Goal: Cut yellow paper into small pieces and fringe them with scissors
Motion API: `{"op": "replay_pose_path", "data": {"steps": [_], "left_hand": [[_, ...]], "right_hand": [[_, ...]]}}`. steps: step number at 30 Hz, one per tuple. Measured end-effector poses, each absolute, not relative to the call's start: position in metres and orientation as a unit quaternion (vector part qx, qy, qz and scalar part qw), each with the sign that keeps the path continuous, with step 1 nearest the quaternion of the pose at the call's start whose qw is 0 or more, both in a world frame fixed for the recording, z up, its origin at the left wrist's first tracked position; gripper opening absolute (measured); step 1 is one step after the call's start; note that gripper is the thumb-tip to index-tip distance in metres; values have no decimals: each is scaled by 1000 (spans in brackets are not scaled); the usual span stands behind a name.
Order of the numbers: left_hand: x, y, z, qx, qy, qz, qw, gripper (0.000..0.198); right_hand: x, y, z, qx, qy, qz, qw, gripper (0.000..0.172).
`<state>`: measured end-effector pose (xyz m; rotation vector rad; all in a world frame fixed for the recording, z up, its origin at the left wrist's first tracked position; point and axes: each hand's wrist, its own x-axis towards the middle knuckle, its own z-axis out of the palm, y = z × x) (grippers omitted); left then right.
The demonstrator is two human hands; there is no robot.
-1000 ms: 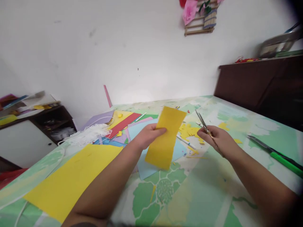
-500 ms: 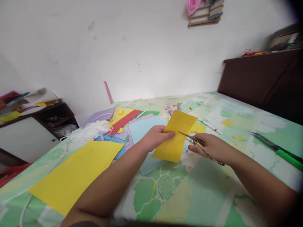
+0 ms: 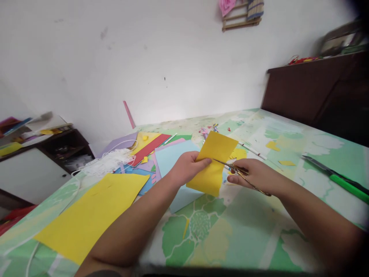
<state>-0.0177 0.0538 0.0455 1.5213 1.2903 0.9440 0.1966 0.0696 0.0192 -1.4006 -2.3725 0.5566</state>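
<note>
My left hand point(image 3: 191, 167) pinches a small rectangle of yellow paper point(image 3: 218, 146) by its left side, holding it raised and tilted above the table. My right hand point(image 3: 252, 175) is closed around gold-handled scissors point(image 3: 239, 170). Their blades point left and lie across the paper's middle, with the tips close to my left thumb. Whether the blades are cutting through the paper I cannot tell. Light blue sheets point(image 3: 170, 156) lie beneath and behind my left hand. A larger yellow sheet point(image 3: 95, 211) rests beside my left forearm.
A green-handled cutter knife point(image 3: 336, 177) lies at the right. White string point(image 3: 109, 161) is heaped at the left, near a red strip point(image 3: 151, 149) and purple paper point(image 3: 118, 144). Yellow scraps point(image 3: 272, 146) and a white stick point(image 3: 253, 150) lie on the floral tablecloth point(image 3: 242, 231).
The whole view has shifted slightly. The scissors lie a little further across the yellow paper, which stays in my left hand.
</note>
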Motion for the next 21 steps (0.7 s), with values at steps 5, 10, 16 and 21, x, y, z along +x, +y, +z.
{"op": "replay_pose_path", "data": {"steps": [5,10,16,21], "left_hand": [[-18,51,48,607,514,395,460,24],[-18,46,51,588,498,398,498,23],[-20,46,51,586,485,391,519,26],[-23,48,50,598,484,372,519,30]], "right_hand": [[198,69,19,-506,-828,178,162,50],[198,67,21,-505,-834,158,159,52],[200,70,19,-503,-839,136,157,56],[201,71,20,-505,-839,142,142,54]]}}
